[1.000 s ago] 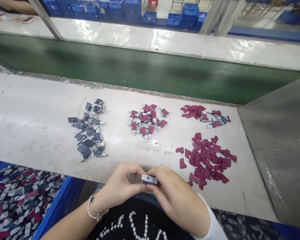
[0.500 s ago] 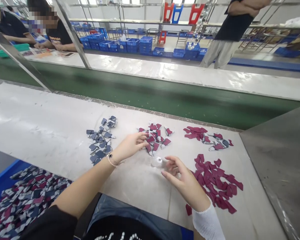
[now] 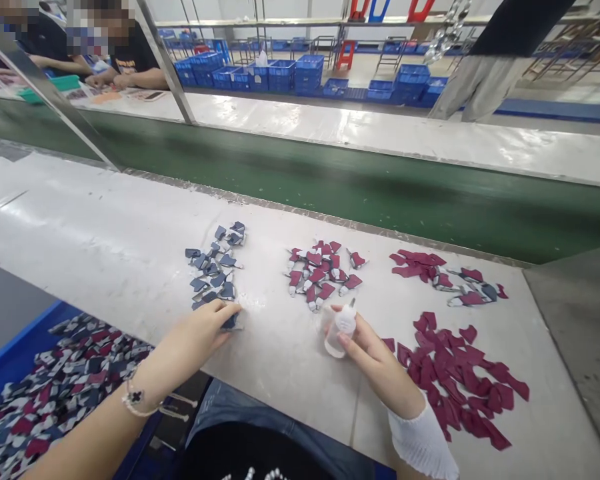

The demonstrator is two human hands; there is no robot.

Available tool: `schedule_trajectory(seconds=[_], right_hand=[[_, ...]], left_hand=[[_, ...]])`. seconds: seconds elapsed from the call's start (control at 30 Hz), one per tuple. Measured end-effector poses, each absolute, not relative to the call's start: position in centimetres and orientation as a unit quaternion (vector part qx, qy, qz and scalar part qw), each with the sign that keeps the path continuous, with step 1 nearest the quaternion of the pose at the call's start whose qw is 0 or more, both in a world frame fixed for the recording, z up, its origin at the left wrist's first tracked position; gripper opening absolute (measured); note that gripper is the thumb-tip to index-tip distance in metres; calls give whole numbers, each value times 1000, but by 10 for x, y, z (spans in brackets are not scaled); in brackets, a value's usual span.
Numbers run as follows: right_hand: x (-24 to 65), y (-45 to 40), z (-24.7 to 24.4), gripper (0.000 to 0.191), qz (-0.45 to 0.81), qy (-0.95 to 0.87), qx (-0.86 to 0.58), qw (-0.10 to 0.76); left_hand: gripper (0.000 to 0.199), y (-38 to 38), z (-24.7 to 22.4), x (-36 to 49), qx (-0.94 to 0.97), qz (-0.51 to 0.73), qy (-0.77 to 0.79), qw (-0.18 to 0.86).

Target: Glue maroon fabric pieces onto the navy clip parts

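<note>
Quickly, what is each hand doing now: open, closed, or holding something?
Left hand: curled on a navy piece, grip unclear.
Right hand: closed, holding a small plastic bottle.

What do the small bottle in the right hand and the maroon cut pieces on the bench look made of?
The squeeze bottle looks like translucent, soft-looking plastic, probably polyethylene: light passes through its milky body, and its finish is dull rather than glassy. The maroon pieces look like thin synthetic leather or coated fabric, matte with clean-cut edges and lying flat; at this distance, the view cannot settle which.
</note>
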State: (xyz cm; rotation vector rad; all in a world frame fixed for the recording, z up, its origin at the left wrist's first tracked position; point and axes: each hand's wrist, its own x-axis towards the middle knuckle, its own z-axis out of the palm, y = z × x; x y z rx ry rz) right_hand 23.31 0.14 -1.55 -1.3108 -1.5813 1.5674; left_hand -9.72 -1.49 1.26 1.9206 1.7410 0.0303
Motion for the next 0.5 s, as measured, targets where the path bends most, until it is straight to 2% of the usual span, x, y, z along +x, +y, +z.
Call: schedule_trajectory(seconds=[0.1, 0.17, 0.23, 0.37, 0.5], right_hand=[[242, -5, -7, 54, 610, -542, -496, 296], [248, -9, -1, 47, 616, -523, -501, 309], [255, -14, 5, 41, 621, -521, -489, 322], [267, -23, 9, 61, 678, -489, -428, 342], [268, -26, 4, 44, 706, -467, -383, 369]], left_hand=[[44, -17, -7, -78, 702, 40, 629, 330], [58, -17, -9, -69, 700, 50, 609, 369], [61, -14, -5, -65, 708, 54, 591, 383], [51, -1, 1, -71, 756, 73, 524, 385], [23, 8, -10, -68, 804, 97, 456, 369]])
